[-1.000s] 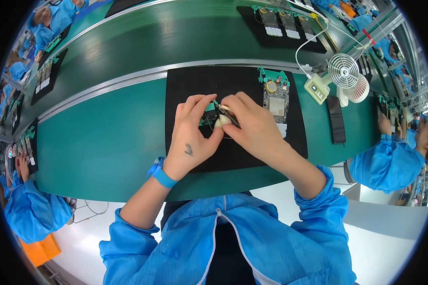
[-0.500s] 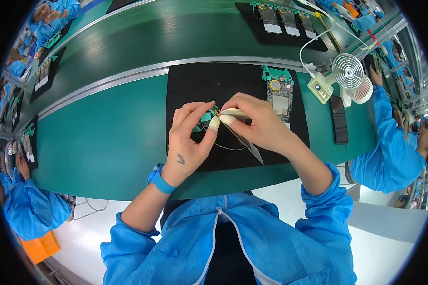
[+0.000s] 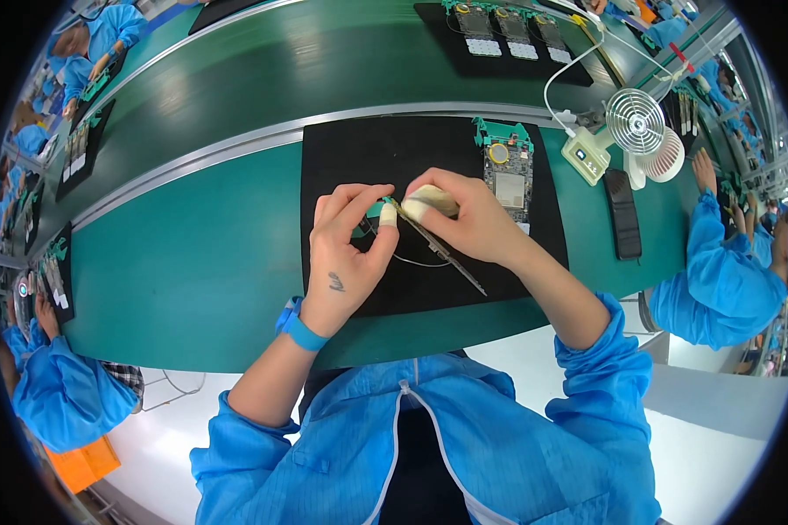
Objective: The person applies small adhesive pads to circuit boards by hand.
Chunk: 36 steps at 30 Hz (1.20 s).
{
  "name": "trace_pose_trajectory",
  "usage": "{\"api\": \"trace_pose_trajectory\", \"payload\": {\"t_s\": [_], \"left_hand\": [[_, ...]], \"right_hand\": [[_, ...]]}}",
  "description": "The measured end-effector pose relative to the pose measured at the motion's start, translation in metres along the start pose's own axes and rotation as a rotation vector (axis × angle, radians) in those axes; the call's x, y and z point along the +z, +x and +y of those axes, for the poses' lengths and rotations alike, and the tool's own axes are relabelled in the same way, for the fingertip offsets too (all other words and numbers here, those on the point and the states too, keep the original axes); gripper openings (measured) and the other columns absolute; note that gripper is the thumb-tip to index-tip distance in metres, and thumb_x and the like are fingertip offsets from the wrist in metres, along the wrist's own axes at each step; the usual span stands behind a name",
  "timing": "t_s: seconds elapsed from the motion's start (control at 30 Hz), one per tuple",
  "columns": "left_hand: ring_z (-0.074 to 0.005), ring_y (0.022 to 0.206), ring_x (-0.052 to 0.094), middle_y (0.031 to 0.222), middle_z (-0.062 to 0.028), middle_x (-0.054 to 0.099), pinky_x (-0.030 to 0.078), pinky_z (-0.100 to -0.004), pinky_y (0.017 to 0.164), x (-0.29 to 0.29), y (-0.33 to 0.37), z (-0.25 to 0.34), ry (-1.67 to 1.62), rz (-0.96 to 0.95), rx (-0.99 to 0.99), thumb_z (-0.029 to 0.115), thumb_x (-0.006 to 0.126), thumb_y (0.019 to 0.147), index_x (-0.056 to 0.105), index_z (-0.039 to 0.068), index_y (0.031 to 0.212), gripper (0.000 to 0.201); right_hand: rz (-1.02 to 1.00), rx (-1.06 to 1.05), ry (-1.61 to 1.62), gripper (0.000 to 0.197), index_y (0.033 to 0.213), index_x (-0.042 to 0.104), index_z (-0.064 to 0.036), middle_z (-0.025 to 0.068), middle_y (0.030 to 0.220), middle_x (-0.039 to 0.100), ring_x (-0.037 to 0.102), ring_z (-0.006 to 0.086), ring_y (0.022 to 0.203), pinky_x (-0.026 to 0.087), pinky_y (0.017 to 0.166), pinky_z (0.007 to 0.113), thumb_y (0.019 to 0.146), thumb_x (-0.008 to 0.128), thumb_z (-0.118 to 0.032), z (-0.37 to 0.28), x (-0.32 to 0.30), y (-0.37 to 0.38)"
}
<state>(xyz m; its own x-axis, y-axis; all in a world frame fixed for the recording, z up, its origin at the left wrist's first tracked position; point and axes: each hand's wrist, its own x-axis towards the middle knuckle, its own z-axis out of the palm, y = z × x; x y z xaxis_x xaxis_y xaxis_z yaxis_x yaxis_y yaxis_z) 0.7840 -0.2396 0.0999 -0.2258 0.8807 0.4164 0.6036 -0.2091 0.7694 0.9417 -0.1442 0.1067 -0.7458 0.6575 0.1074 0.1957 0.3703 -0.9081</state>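
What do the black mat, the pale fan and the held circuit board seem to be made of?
Black mat: perhaps rubber or foam; matt, almost no reflection. Pale fan: probably smooth plastic; its grille ribs look moulded. Held circuit board: likely rigid laminate, its edge straight; finish unclear.

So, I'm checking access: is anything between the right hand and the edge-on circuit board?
Nothing visible stands between the right hand and the edge-on circuit board; whether they touch is unclear. A thin cable curves on its left side.

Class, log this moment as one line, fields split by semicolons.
Left hand: at upper end of tilted circuit board; right hand: beside same end, grip unclear; second board: flat on black mat.
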Motion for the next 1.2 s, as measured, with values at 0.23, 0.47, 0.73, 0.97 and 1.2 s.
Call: {"api": "trace_pose_trajectory", "payload": {"t_s": [0.23,0.47,0.73,0.97,1.2], "left_hand": [[-0.0236,0.086,0.051,0.095,-0.0079,0.059,0.044,-0.0320,0.076,0.002,-0.001,0.002,-0.001,0.002,0.032,0.003,0.061,0.073,0.064,0.005,0.103,0.031],[-0.0242,0.087,0.051,0.097,-0.0086,0.058,0.044,-0.0325,0.077,-0.001,0.003,-0.004,-0.032,-0.035,0.026,0.002,0.059,0.076,0.062,0.004,0.106,0.031],[-0.0266,0.097,0.049,0.109,-0.0125,0.053,0.041,-0.0332,0.086,-0.021,0.008,-0.010,-0.195,-0.282,0.081,0.000,0.054,0.080,0.054,0.003,0.120,0.040],[-0.0278,0.102,0.048,0.114,-0.0120,0.053,0.040,-0.0354,0.090,-0.029,-0.001,-0.012,-0.161,-0.306,0.094,0.000,0.061,0.073,0.056,0.004,0.115,0.043],[-0.0268,0.100,0.047,0.101,-0.0106,0.056,0.041,-0.0358,0.086,-0.032,-0.035,0.007,0.195,-0.055,0.177,0.003,0.067,0.063,0.063,0.007,0.104,0.042]], "right_hand": [[0.091,-0.078,-0.066,0.028,0.103,0.063,-0.0046,0.0046,0.097,0.057,0.059,0.0107,0.079,0.047,0.060,0.020,0.076,0.064,0.001,-0.012,0.009,-0.029],[0.118,-0.084,-0.293,0.027,0.100,0.064,-0.0056,0.0057,0.094,0.058,0.061,0.0155,0.077,0.050,0.062,0.025,0.074,0.066,-0.003,-0.022,0.007,-0.031],[0.047,-0.483,-0.725,0.025,0.088,0.060,-0.0075,0.0042,0.080,0.053,0.058,0.0196,0.066,0.046,0.054,0.028,0.066,0.071,-0.009,-0.035,0.003,-0.028],[0.128,-0.325,-0.454,0.024,0.092,0.059,-0.0038,0.0060,0.085,0.055,0.059,0.0188,0.067,0.048,0.054,0.028,0.070,0.067,-0.001,-0.023,0.010,-0.012],[0.045,-0.137,-0.052,0.019,0.091,0.060,-0.0033,0.0056,0.087,0.056,0.059,0.0137,0.072,0.048,0.058,0.024,0.073,0.063,0.002,-0.016,0.028,-0.022]]}}
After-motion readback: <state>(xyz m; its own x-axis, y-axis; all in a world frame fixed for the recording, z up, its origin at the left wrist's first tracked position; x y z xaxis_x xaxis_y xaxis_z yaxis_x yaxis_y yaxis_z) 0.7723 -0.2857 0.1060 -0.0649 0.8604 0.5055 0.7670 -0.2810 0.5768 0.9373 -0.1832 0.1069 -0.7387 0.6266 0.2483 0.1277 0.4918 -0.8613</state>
